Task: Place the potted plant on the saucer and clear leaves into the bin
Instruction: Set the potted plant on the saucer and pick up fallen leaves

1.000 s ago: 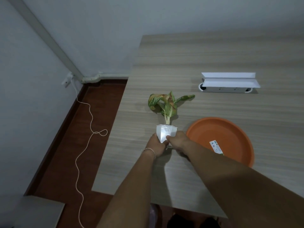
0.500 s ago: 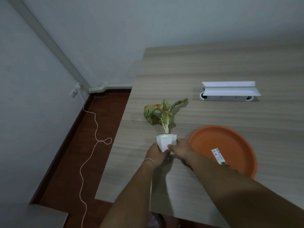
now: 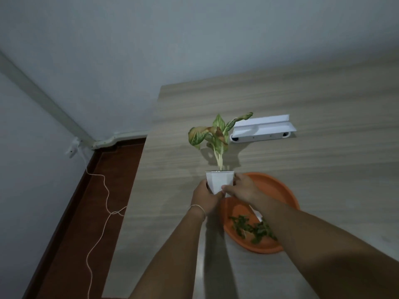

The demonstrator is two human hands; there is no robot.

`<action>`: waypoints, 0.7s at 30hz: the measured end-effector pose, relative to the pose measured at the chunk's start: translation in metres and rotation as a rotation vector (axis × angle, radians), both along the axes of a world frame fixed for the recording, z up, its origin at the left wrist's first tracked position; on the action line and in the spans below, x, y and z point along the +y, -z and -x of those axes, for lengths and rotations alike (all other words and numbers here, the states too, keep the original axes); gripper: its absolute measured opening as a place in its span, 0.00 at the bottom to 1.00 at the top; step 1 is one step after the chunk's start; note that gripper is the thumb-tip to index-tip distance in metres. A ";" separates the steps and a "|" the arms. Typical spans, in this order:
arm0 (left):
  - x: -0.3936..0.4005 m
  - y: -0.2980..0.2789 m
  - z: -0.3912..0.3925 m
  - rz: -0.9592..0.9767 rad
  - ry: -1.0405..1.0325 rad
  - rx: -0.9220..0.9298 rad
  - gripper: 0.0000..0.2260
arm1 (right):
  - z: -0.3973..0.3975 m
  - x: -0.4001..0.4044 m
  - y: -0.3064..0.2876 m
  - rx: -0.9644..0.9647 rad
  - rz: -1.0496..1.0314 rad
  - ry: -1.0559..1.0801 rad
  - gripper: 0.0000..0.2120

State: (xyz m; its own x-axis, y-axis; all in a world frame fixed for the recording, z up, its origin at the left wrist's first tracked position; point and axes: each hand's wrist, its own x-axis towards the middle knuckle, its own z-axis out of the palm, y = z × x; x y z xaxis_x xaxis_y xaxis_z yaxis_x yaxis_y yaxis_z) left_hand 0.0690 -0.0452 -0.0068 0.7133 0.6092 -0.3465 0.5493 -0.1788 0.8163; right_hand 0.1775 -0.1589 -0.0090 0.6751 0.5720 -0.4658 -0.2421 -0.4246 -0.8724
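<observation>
Both hands on the pot (image 3: 219, 182) now, held up off the table (image 3: 323, 117) just at the left rim of the saucer (image 3: 280, 190). Left hand (image 3: 205, 196) cupped around the lower left side, fingers closed on the white wall. Right hand (image 3: 241, 187) clamped on the right side, thumb across the front face near the base. Plant (image 3: 212, 137) standing up tall from the rim, stems thin and pale, leaves broad, some yellowed and curling.

Looks light, by the easy two-handed hold. Faceted plastic, tapering toward the bottom, smooth walls, probably a touch slippery, so a grip low and around the sides makes sense. Top-heavy too, with that long stalk and floppy foliage. Best kept upright and never taken by the stems, which look soft enough to snap or bend.

Saucer just to the right, orange, wide and shallow. Loose green leaves (image 3: 252, 228) scattered on its near side, plus a white label (image 3: 258, 214) partly hidden under the right forearm. Far part of the dish looks free, a fair landing spot. No bin in sight. White cable box (image 3: 263, 131) well behind the plant, cord (image 3: 103, 203) trailing on the floor (image 3: 86, 212) to the left.
</observation>
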 end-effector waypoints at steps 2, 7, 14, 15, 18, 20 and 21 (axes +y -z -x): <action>-0.013 0.004 -0.014 0.001 0.016 -0.007 0.25 | -0.010 -0.019 -0.002 -0.001 -0.025 0.027 0.17; -0.043 0.016 -0.042 0.047 0.028 -0.002 0.17 | -0.036 -0.063 0.009 -0.028 -0.004 0.031 0.23; -0.075 0.017 -0.052 0.049 0.101 -0.033 0.17 | -0.044 -0.096 0.026 -0.174 0.058 -0.019 0.32; -0.076 0.019 -0.052 0.031 0.111 -0.036 0.17 | -0.044 -0.098 0.033 -0.170 0.062 -0.017 0.32; -0.077 0.024 -0.049 -0.011 0.108 -0.024 0.15 | -0.041 -0.101 0.045 -0.191 0.047 -0.023 0.36; -0.078 0.026 -0.047 -0.010 0.092 -0.013 0.13 | -0.037 -0.101 0.045 -0.219 0.033 -0.020 0.41; -0.078 0.030 -0.046 -0.014 0.089 -0.010 0.13 | -0.034 -0.102 0.044 -0.238 0.032 -0.019 0.42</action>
State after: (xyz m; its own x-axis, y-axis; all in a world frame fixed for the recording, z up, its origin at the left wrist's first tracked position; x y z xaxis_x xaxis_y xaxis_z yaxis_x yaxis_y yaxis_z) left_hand 0.1148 -0.1228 -0.0365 0.7683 0.5481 -0.3306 0.5222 -0.2379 0.8190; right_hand 0.2117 -0.2607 -0.0534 0.7572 0.5733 -0.3131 -0.0234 -0.4552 -0.8901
